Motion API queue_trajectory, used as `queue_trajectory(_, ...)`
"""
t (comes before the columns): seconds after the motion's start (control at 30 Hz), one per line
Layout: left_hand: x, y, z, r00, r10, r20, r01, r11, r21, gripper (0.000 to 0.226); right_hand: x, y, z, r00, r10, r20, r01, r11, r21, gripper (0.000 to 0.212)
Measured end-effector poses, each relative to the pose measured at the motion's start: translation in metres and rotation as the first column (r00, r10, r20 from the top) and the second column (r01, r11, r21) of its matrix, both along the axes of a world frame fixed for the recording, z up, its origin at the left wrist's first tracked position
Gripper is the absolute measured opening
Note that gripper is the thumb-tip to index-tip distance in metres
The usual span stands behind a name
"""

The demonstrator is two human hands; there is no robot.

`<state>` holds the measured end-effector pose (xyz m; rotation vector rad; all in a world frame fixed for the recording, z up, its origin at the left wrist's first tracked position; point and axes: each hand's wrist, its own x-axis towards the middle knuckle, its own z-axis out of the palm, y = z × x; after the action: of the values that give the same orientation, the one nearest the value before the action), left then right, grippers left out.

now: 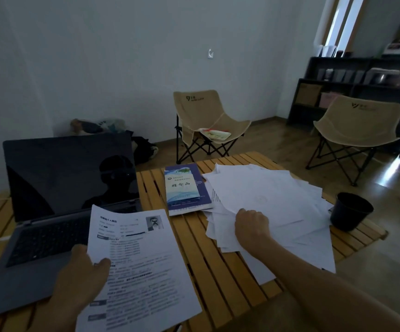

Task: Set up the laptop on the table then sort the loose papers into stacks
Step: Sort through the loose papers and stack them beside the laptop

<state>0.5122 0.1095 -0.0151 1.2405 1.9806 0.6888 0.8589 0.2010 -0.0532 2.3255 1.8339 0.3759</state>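
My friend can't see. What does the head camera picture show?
A person's left hand holds a printed page over an open laptop, while the right hand grips a messy paper pile on a slatted table. A booklet and dark cup sit nearby.

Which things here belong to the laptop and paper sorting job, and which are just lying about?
Job: laptop; printed sheet, held by left hand; loose papers, under right hand.

Lying about: booklet; dark cup; two folding chairs; shelf.

laptops: one (57, 212)
folding chairs: two (208, 121) (354, 130)
booklets: one (185, 188)
cups: one (351, 210)
loose paper piles: one (266, 200)
held sheets: one (139, 264)
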Motion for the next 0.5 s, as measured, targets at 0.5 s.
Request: queue_trajectory(0.5, 0.028, -0.018, -0.003, 0.970, -0.220, -0.106, 0.234, 0.961, 0.147, 0.061, -0.071, -0.141, 0.051, 0.844, 0.193, -0.500, -0.355, 0.900, -0.252, 0.047)
